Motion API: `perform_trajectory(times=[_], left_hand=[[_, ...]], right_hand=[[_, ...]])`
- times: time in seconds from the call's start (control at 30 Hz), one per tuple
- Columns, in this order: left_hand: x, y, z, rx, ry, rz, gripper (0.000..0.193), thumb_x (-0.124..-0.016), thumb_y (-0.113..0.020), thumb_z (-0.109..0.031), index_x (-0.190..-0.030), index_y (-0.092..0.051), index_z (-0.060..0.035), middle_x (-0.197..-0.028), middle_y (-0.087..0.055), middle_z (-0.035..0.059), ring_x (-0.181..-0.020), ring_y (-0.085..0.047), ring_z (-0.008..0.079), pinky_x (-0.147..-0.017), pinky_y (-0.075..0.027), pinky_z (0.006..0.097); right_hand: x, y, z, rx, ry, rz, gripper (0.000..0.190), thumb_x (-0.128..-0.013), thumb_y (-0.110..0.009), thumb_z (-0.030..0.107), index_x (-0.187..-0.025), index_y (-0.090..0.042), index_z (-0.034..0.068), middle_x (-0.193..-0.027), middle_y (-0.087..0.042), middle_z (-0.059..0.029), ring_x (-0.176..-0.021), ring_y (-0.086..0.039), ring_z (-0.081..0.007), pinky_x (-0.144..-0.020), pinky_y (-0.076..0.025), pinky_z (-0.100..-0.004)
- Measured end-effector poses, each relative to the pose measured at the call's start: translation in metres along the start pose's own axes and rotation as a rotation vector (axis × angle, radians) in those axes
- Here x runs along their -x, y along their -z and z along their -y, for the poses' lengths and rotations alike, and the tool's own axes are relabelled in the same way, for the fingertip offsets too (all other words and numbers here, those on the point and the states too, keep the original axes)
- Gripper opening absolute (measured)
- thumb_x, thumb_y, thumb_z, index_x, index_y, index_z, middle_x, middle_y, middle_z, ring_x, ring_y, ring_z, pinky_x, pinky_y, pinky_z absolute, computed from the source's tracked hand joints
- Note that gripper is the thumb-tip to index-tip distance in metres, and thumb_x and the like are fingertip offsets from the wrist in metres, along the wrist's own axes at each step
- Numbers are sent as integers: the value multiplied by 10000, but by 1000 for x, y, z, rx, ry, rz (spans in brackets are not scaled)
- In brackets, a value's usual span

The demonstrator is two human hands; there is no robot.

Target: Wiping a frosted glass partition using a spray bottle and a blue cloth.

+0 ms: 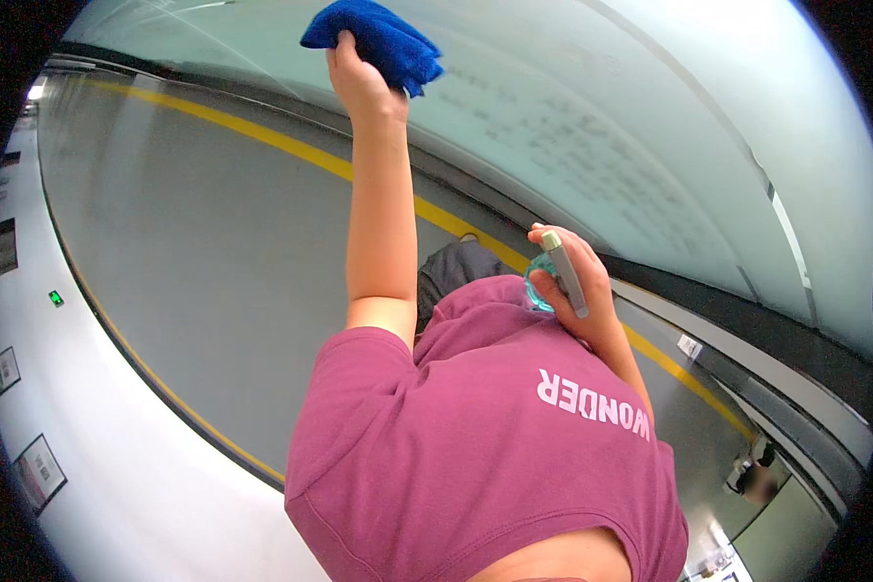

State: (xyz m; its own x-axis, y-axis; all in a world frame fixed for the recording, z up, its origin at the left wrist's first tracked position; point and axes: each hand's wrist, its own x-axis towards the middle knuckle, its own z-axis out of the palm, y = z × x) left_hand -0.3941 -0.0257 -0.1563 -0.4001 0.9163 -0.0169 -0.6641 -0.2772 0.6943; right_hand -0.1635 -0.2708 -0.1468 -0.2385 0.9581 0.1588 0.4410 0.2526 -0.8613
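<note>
My left hand (360, 80) reaches far forward and grips a folded blue cloth (385, 44), thumb on its near side. The cloth lies against or just in front of a large frosted glass panel (524, 80); contact is hard to tell. Close to my chest, my right hand (586, 276) is wrapped around a spray bottle with a clear teal body (538, 285). Its grey spray head (569, 280) has a pale green nozzle and faces up toward me. Blurred dark marks (567, 138) show on the glass between the two hands.
A dark frame (706, 305) runs along the glass's lower edge, and a yellow line (262, 134) follows it on the grey floor (225, 254). Framed pictures (41, 473) and a green sign (56, 298) are on the white wall at left. Another person (758, 480) is at lower right.
</note>
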Motion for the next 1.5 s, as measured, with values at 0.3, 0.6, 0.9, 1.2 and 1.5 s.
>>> perform_trajectory(times=[0.3,0.6,0.9,1.2,1.5], left_hand=[[43,22,-14,-256,298,233,289,-818,-713,-187,-1061,-624,-58,-932,-664,66,-848,-637,185,-789,-511,330],[39,33,-23,-621,-74,27,239,-827,-738,-206,-925,-639,-11,-877,-654,31,-803,-582,132,-752,-478,277],[-1,-15,-12,-920,-518,-5,359,-918,-586,-232,-1034,-617,107,-1080,-609,292,-1019,-590,413,-916,-448,425],[-21,-22,24,-937,-878,46,300,-879,-634,-180,-961,-633,108,-1061,-607,271,-974,-591,400,-881,-460,435],[-16,-17,30,-941,-882,124,215,-857,-621,-66,-984,-629,108,-1081,-591,214,-986,-581,366,-860,-476,410]], right_hand=[[-7,5,1,9,65,-5,441,-823,-701,138,-1223,-545,39,-1202,-605,-148,-1137,-572,-325,-961,-450,-383],[-2,7,0,-6,3,2,447,-825,-701,145,-1227,-540,38,-1205,-604,-143,-1152,-563,-321,-976,-440,-386],[-3,7,4,16,17,40,438,-821,-694,113,-1224,-540,40,-1217,-596,-152,-1158,-562,-320,-974,-439,-385],[2,9,-2,22,8,12,452,-824,-695,112,-1239,-533,36,-1229,-591,-156,-1158,-561,-322,-970,-441,-386],[-3,5,-2,7,40,42,442,-825,-697,114,-1229,-538,32,-1229,-591,-167,-1153,-567,-328,-963,-447,-383]])
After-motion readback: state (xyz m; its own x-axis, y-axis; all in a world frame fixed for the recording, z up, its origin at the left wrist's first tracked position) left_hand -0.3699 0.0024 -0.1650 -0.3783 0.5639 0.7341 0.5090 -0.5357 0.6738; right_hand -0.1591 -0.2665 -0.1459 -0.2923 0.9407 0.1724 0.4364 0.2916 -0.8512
